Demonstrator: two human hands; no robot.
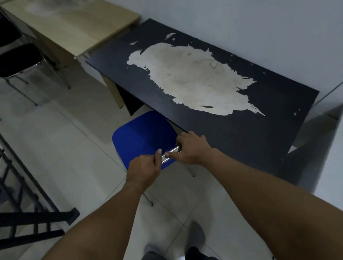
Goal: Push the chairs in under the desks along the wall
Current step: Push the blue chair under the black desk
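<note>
A blue-seated chair (139, 138) on thin metal legs stands at the front edge of a dark desk (237, 130) with a large worn pale patch. The far part of the seat lies under the desktop. My left hand (143, 167) and my right hand (192, 148) both grip the chrome top bar of the chair's back, side by side. Farther along the wall stands a light wooden desk (76, 27), with a black-seated chair (15, 61) in front of it, out on the floor.
A black metal rack (20, 199) fills the floor at the left. A white wall runs behind both desks, and a white block (336, 150) stands at the dark desk's right end. Pale floor tiles lie between the rack and the desks. My feet show at the bottom.
</note>
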